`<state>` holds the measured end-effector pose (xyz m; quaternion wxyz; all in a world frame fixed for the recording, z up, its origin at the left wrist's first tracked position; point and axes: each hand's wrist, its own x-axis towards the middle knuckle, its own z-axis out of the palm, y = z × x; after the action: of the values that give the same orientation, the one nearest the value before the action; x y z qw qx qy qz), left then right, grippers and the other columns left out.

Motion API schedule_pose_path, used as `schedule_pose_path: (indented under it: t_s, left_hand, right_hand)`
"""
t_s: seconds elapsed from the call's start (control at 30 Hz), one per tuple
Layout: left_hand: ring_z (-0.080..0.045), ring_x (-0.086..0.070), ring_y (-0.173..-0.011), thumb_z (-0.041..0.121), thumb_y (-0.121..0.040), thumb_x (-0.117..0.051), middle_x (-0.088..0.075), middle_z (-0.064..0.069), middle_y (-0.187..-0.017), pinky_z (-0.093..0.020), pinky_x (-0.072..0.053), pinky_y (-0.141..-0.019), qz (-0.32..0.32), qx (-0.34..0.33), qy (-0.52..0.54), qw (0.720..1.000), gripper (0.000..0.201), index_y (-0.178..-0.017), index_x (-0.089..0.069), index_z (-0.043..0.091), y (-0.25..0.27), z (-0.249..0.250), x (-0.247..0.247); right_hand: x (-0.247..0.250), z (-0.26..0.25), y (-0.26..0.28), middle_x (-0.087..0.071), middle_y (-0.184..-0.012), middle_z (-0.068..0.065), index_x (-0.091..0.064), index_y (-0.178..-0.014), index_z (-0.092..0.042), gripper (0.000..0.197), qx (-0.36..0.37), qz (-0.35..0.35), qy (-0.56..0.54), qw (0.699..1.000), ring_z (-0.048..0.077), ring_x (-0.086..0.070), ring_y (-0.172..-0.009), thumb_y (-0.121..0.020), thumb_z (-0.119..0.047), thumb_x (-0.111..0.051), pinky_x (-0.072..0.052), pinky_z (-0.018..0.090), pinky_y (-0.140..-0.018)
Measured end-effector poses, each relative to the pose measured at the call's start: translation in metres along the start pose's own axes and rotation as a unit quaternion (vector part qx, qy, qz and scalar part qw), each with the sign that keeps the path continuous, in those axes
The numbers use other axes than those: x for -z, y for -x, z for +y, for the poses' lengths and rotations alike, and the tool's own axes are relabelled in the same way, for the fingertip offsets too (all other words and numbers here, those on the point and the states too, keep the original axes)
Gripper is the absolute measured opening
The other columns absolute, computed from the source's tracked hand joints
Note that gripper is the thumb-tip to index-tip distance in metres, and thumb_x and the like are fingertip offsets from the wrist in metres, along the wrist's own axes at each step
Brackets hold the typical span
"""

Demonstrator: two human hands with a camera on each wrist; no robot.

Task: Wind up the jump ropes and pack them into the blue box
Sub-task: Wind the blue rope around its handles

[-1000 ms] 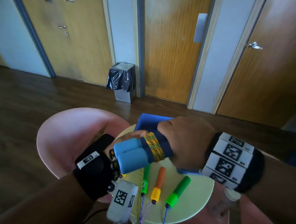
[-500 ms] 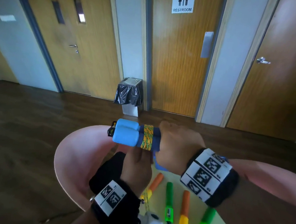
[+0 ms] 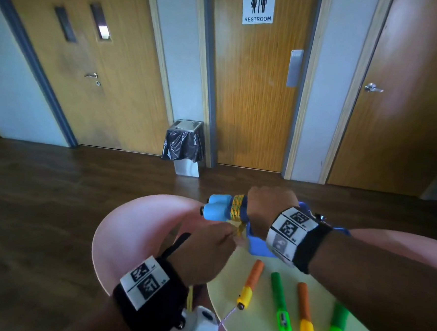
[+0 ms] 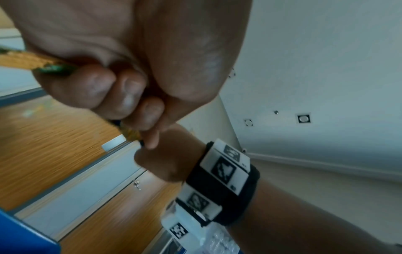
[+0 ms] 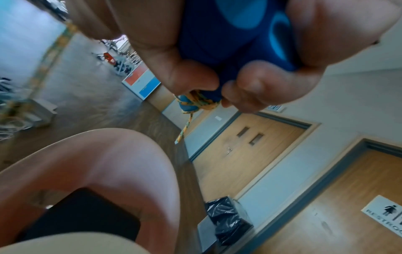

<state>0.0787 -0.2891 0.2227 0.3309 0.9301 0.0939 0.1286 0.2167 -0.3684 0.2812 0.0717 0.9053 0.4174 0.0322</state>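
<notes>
Item: blue foam-handled jump rope with yellow braided cord, handles level, centre frame. My right hand clasps it; my left hand, directly below, pinches the cord.

Left wrist: black band, with a white plate on top carrying two black square fiducial markers and small print at the plate's edge. A black strap tail sticks up from the band toward the hand. Below the wrist hangs a white camera housing bearing another marker.

Right wrist: black band, wrapped by white marker plates, several squares side by side. Forearms bare, no sleeves.
</notes>
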Motion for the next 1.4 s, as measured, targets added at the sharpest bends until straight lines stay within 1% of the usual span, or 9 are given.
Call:
schedule_pose_path:
  t_s: [0.17,0.33,0.6,0.77,0.9,1.1,1.17,1.23,1.4]
  left_hand:
    - [-0.010,-0.049,-0.063,0.044,-0.084,-0.051,-0.049,0.007,-0.062,-0.036,-0.047,-0.067,-0.103,-0.043,-0.171,0.979,0.020,-0.067,-0.046,0.035,-0.013,-0.024,0.030]
    - [0.000,-0.051,-0.075,0.048,-0.089,-0.057,-0.055,0.018,-0.075,-0.024,-0.040,-0.072,-0.139,-0.095,-0.199,0.965,0.020,-0.095,-0.067,0.032,-0.022,-0.025,0.045]
    - [-0.010,-0.063,-0.078,0.051,-0.086,-0.054,-0.066,0.006,-0.079,-0.043,-0.051,-0.078,-0.182,-0.113,-0.053,0.975,0.017,-0.070,-0.059,0.050,-0.028,-0.028,0.050]
    - [-0.003,-0.062,-0.077,0.034,-0.090,-0.065,-0.068,0.005,-0.078,-0.032,-0.051,-0.079,-0.212,-0.097,0.011,0.972,0.012,-0.083,-0.071,0.027,-0.031,-0.020,0.053]
    - [-0.027,-0.066,-0.098,0.046,-0.079,-0.064,-0.070,-0.004,-0.092,-0.052,-0.051,-0.096,-0.221,-0.042,0.117,0.967,0.020,-0.081,-0.073,0.029,-0.032,-0.020,0.055]
    - [-0.050,-0.061,-0.090,0.051,-0.078,-0.070,-0.070,-0.022,-0.096,-0.072,-0.044,-0.084,-0.203,-0.066,0.217,0.953,0.020,-0.083,-0.077,0.032,-0.034,-0.028,0.055]
    - [-0.038,-0.062,-0.091,0.053,-0.074,-0.073,-0.069,-0.026,-0.097,-0.069,-0.045,-0.087,-0.193,-0.050,0.250,0.947,0.027,-0.084,-0.078,0.029,-0.037,-0.030,0.057]
    - [-0.025,-0.064,-0.089,0.047,-0.074,-0.070,-0.074,-0.008,-0.089,-0.050,-0.052,-0.086,-0.184,-0.056,0.259,0.947,0.018,-0.081,-0.078,0.032,-0.041,-0.029,0.059]
    - [-0.006,-0.050,-0.060,0.044,-0.083,-0.065,-0.059,0.012,-0.063,-0.025,-0.039,-0.062,-0.201,-0.113,0.300,0.926,0.018,-0.068,-0.071,0.036,-0.045,-0.018,0.049]
  right_hand:
    - [-0.011,-0.019,0.020,-0.065,-0.103,-0.006,-0.061,-0.106,-0.021,0.017,0.059,-0.082,0.084,0.991,0.020,-0.064,-0.097,-0.090,-0.018,-0.056,-0.038,0.032,-0.070]
    - [-0.013,-0.023,0.043,-0.047,-0.073,-0.007,-0.061,-0.096,-0.021,0.009,0.142,-0.099,0.147,0.974,0.018,-0.050,-0.068,-0.089,-0.023,-0.056,-0.040,0.032,-0.063]
    - [0.000,-0.028,0.064,-0.066,-0.107,-0.008,-0.062,-0.114,-0.023,0.032,0.136,-0.130,0.207,0.960,0.017,-0.065,-0.097,-0.082,-0.025,-0.067,-0.041,0.031,-0.073]
    - [0.008,-0.016,0.074,-0.069,-0.096,-0.001,-0.063,-0.105,-0.021,0.028,0.171,-0.103,0.172,0.965,0.024,-0.067,-0.085,-0.078,-0.028,-0.068,-0.048,0.034,-0.072]
    - [0.017,-0.010,0.086,-0.064,-0.087,-0.005,-0.059,-0.099,-0.023,0.028,0.191,-0.082,0.164,0.964,0.022,-0.065,-0.075,-0.073,-0.028,-0.066,-0.051,0.033,-0.070]
    - [0.029,-0.001,0.097,-0.062,-0.082,-0.004,-0.052,-0.096,-0.023,0.026,0.204,-0.071,0.140,0.966,0.023,-0.062,-0.071,-0.075,-0.031,-0.062,-0.054,0.036,-0.073]
    - [0.031,0.000,0.097,-0.062,-0.084,-0.003,-0.050,-0.096,-0.023,0.028,0.199,-0.081,0.143,0.966,0.024,-0.064,-0.072,-0.073,-0.031,-0.064,-0.055,0.037,-0.073]
    - [0.035,0.004,0.097,-0.061,-0.083,-0.004,-0.045,-0.093,-0.024,0.028,0.197,-0.080,0.134,0.968,0.024,-0.064,-0.073,-0.072,-0.031,-0.064,-0.055,0.037,-0.073]
    - [0.048,0.003,0.096,-0.060,-0.085,-0.005,-0.051,-0.093,-0.028,0.021,0.211,-0.061,0.095,0.971,0.022,-0.064,-0.082,-0.076,-0.035,-0.061,-0.054,0.034,-0.073]
